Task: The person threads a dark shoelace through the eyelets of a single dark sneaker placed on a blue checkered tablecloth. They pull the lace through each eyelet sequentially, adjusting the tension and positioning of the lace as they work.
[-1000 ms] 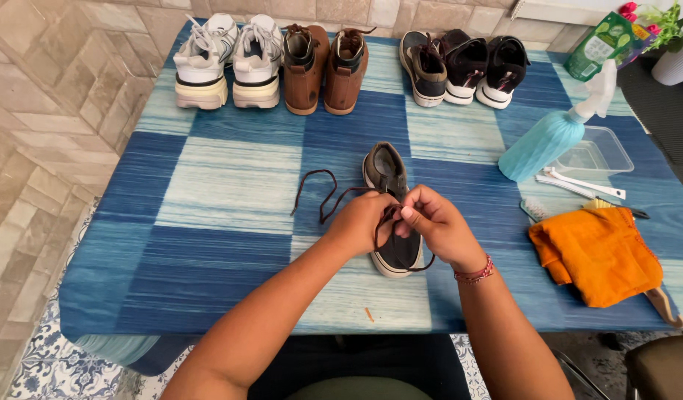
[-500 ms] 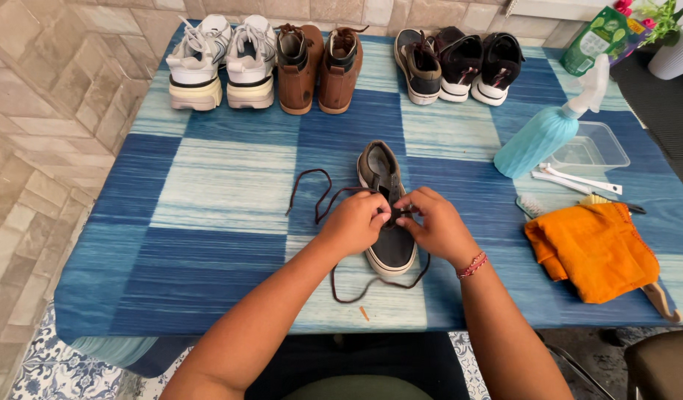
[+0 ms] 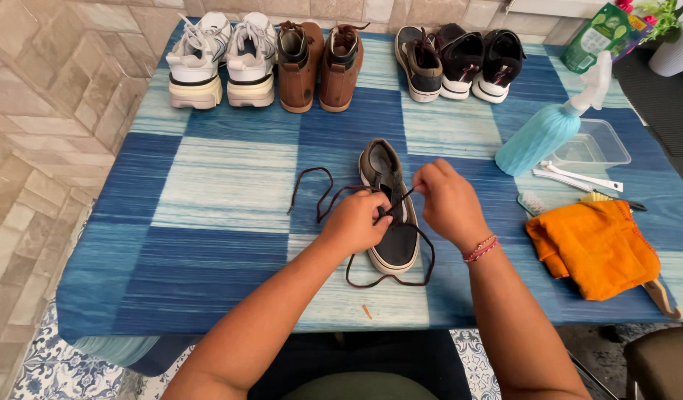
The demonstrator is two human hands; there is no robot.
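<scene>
Left hand [image 3: 354, 222]: fingers closed on the lace [image 3: 323, 200] over the shoe [image 3: 392, 215]. Right hand [image 3: 449, 200]: fingers pinched on the same lace, at 2 o'clock from the left hand. Shoe lies at counter [image 3: 208, 185] centre. Spray bottle [image 3: 552, 126] at 2 o'clock; orange cloth [image 3: 597, 248] at 3 o'clock; row of shoes [image 3: 341, 55] at 12 o'clock.

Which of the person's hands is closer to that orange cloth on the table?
The right hand. It sits over the dark shoe, with the orange cloth just off to its right. The left hand is on the shoe's far side, farther from the cloth.
</scene>
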